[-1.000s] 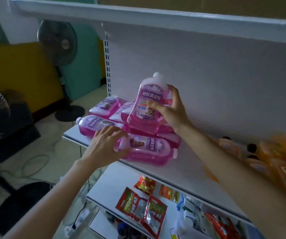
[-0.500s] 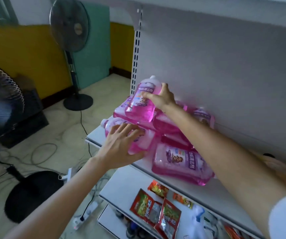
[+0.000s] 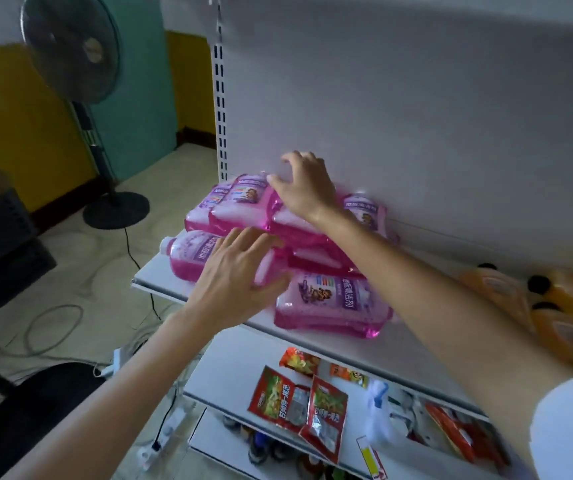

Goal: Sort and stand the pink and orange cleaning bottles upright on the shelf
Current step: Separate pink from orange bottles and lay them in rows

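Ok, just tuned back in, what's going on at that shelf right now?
A person has both hands on a heap of pink bottles at the left end of the shelf. The left hand lies flat, fingers spread, on the front-left bottle. The right hand reaches over the top of the heap by the back panel, gripping nothing visible. Most pink bottles lie on their sides. The orange bottles to the right are blurred and untouched.

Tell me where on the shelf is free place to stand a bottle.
Free: the shelf between the pink pile and the orange bottles, crossed by the right forearm. A thin strip runs along the front edge before the pile. Crowded: the pile itself, with left hand and right hand on it.
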{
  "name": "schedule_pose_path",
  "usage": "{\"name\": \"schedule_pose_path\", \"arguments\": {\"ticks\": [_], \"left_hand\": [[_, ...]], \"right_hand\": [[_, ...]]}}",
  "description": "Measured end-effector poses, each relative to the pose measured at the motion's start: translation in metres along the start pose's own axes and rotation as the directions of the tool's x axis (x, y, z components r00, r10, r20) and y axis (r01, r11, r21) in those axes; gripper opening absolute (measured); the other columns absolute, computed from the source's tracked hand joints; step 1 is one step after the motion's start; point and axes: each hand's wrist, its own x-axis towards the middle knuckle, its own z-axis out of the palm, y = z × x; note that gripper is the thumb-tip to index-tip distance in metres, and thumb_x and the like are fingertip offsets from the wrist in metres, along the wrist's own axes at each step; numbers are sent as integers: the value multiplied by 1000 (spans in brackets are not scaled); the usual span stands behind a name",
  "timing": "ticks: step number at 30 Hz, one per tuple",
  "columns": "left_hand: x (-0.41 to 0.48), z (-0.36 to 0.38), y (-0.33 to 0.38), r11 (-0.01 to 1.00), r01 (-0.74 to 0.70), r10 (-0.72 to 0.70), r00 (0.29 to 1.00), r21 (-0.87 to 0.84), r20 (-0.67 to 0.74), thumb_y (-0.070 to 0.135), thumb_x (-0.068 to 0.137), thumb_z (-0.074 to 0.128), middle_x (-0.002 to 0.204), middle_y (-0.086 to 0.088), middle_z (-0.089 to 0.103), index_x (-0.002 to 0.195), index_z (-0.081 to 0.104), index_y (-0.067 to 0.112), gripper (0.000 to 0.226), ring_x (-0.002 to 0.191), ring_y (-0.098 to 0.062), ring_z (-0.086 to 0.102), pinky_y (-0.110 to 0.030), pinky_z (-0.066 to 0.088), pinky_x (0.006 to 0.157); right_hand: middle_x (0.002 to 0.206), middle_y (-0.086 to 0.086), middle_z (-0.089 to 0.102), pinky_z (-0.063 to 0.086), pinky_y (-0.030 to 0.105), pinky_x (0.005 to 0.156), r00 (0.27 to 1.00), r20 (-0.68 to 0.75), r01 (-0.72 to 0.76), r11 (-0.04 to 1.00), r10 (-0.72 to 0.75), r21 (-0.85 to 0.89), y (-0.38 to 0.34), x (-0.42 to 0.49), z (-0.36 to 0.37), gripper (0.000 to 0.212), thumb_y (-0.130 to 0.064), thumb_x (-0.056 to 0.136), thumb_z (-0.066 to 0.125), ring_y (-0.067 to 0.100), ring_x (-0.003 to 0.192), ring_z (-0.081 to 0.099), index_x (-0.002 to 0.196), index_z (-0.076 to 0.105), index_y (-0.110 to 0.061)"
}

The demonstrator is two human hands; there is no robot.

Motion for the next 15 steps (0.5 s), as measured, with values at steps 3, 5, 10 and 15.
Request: {"name": "schedule_pose_path", "arguments": {"ticks": [3,5,10,15], "left_hand": [[19,14,36,995,-85,86,996,-58,23,47,79,50,102,-4,62,105,63,12,45,92,-26,57,-36,45,78],[30,29,63,983,-145,151,988,-109,46,45,78,50,102,-5,62,104,63,11,44,90,-25,57,-32,43,75],[59,78,149,934,-271,305,944,-232,128,43,75,49,98,-9,63,100,64,10,44,88,-31,58,-31,42,74],[73,133,235,881,-293,398,884,-370,247,50,74,43,110,-8,61,109,62,16,53,102,-31,55,-38,44,88]], "right_hand": [[124,14,53,33,29,94,994,-107,6,1000,-5,3,31,-22,-40,35,-22,87,57,28,118,45,119,56,-6],[121,12,54,33,27,92,987,-159,-41,999,38,-11,59,-43,-71,31,-18,85,58,26,116,46,115,58,-7],[116,12,59,41,35,92,944,-233,-258,962,232,-88,156,-119,-151,29,-16,84,59,26,111,53,112,60,-7],[108,9,65,47,33,87,882,-290,-408,910,370,-78,243,-205,-224,23,-10,81,61,22,101,61,104,63,-7]]}}
